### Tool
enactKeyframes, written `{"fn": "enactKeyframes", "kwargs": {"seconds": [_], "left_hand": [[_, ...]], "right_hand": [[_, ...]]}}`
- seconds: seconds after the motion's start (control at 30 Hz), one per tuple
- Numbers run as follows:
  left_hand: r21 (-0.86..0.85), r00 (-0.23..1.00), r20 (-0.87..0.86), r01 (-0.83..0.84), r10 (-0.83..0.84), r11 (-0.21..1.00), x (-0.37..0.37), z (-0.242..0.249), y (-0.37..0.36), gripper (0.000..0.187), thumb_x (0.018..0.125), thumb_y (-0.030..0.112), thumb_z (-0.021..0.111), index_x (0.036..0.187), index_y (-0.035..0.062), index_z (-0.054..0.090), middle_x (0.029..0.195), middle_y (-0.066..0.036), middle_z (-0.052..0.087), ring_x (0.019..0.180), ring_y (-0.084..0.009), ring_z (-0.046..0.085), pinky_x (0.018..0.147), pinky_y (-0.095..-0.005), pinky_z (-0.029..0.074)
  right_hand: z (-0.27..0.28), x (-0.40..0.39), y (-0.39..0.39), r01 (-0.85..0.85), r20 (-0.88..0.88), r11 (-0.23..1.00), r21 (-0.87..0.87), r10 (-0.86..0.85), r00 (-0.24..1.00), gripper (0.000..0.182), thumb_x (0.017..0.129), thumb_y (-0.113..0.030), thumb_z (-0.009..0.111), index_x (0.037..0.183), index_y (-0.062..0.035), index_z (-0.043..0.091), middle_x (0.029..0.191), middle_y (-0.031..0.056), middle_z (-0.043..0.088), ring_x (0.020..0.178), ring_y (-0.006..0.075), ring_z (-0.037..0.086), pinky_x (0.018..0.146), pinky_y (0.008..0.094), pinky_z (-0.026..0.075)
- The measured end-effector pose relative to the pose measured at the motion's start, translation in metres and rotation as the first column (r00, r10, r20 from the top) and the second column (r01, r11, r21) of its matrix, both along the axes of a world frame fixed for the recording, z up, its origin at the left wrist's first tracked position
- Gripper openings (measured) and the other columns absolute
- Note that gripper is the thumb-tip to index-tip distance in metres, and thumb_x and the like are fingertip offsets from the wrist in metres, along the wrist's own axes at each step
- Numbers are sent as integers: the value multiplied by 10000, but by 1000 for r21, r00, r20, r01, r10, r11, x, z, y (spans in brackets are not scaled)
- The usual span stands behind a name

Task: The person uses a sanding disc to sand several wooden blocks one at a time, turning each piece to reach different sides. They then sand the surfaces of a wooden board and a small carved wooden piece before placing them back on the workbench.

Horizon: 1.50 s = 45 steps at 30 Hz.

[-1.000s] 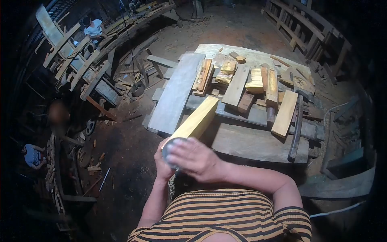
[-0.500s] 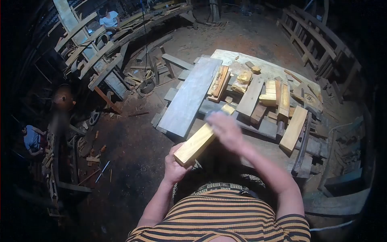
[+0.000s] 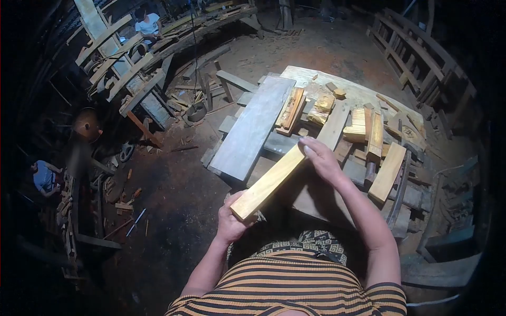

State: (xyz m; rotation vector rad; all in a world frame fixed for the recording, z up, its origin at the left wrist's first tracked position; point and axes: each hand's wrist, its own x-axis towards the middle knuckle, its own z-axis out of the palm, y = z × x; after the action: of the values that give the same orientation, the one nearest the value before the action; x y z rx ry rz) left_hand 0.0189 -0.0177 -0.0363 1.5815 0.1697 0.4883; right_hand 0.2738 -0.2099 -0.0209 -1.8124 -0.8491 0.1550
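Observation:
A squared block of pale yellow wood (image 3: pixel 269 183) slants across in front of my body, its near end low at the left. My left hand (image 3: pixel 232 220) is closed round the near end from the side and below. At the far end, my right hand (image 3: pixel 320 159) is closed on the block, fingers over its edge. Whatever lies under the right palm is hidden. Beyond the block, a wide grey plank (image 3: pixel 253 129) lies on the workbench, with a narrower board (image 3: pixel 334 125) just past my right hand.
Several wood pieces lie on the bench, among them a block (image 3: pixel 387 171) at the right and a yellow chunk (image 3: pixel 321 109). A large pale slab (image 3: pixel 369 87) forms the back. One person (image 3: pixel 147 25) is at the far left, another (image 3: pixel 45 176) at the left edge. Stacked lumber (image 3: pixel 411 52) stands right.
My right hand, blurred over the block's upper part before, now grips its far end. The block's broad face has turned more toward me. The whole view has shifted slightly.

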Motion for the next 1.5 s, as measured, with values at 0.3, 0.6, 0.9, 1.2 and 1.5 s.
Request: {"fn": "enactKeyframes", "kwargs": {"seconds": [0.3,0.6,0.9,1.2,1.5], "left_hand": [[746,988,83,24,-128,666,-6,24,15,503,690,132,764,1163,101,595,1167,-147,592,1115,-342,554,981,-458,397],[603,932,-161,-167,324,780,-19,10,-10,1119,668,209,814,1472,126,41,1417,-264,264,1301,-405,342,1071,-462,310],[-404,957,-189,130,-221,906,-32,8,6,1238,588,-55,682,1485,261,-110,1489,-153,206,1339,-275,326,1024,-413,377],[-574,982,-30,136,-186,807,-32,16,1,1235,562,-71,676,1494,201,-88,1510,-133,162,1310,-263,369,1022,-404,392],[-510,982,-35,143,-186,848,-34,4,8,1195,587,-14,676,1498,180,-73,1522,-150,126,1271,-266,416,934,-343,449]], "right_hand": [[-2,-56,-44,181,483,964,-192,-68,873,352,888,-215,552,1219,-98,579,1298,147,519,1251,327,429,1064,472,269],[-36,-78,-67,175,390,955,-239,-70,918,357,881,-210,562,1217,-90,571,1311,128,515,1257,313,430,1065,470,274],[-35,-82,-54,246,384,951,-188,-159,909,387,860,-211,564,1213,-54,553,1222,130,552,1150,314,484,980,436,341],[10,-178,16,-327,469,918,-225,396,790,432,822,-192,619,1223,-58,527,1288,172,500,1238,338,440,1046,475,311],[-47,-50,-8,316,508,873,-371,-95,856,407,882,-242,521,1232,-36,541,1318,193,485,1266,381,398,1040,460,326]]}}
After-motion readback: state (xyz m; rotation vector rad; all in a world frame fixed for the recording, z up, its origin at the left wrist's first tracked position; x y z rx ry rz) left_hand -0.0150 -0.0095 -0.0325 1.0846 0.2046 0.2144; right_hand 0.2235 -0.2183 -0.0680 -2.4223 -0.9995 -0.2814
